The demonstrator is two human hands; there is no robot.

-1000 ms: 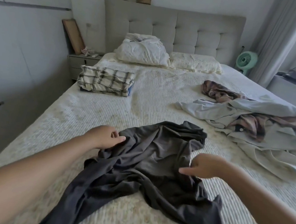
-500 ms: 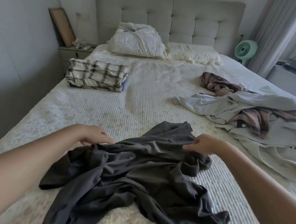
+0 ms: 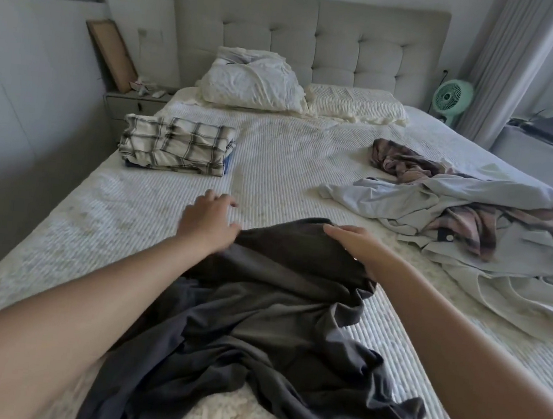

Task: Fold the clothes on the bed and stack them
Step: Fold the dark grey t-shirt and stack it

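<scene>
Both hands are now reaching farther up the bed (image 3: 273, 161) than before, and the dark shirt (image 3: 274, 311) is bunching up under them. It is lying crumpled in the middle near the foot. The left hand (image 3: 207, 222) is resting at the shirt's top left edge with fingers spread out flat. The right hand (image 3: 354, 246) is lying on the shirt's top edge with fingers straight; its thumb is hiding, so it may be pinching the cloth, but I cannot tell. A folded checked stack (image 3: 176, 144) is sitting far left. A messy pile of clothes (image 3: 465, 222) is lying on the right.
</scene>
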